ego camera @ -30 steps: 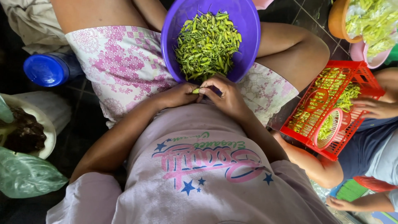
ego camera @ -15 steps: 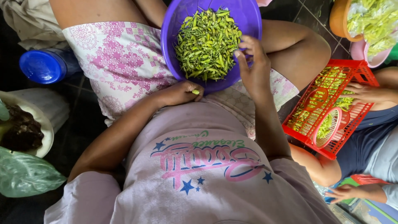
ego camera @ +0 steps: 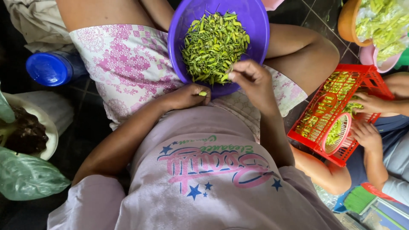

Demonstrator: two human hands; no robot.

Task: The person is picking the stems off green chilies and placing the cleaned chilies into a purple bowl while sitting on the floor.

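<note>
Your left hand (ego camera: 187,96) pinches one green chili (ego camera: 203,93) beside the purple bowl (ego camera: 179,38) on your lap; your right hand (ego camera: 251,79) grasps another from the pile. Destemming looks underway; bring both together next.

Bowl (ego camera: 255,25) on lap, chillies (ego camera: 213,44) inside. Bottle (ego camera: 53,68) left of bowl; crate (ego camera: 341,106) right; both hands at bowl's near rim.

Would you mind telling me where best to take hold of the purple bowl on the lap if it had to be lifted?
Probably by the rim of the purple bowl, one hand at each side, since it is round, wide and heaped with green pods. The near rim is taken up: the right hand reaches over it and the left hand rests just below, so coming from the sides seems safest.
</note>
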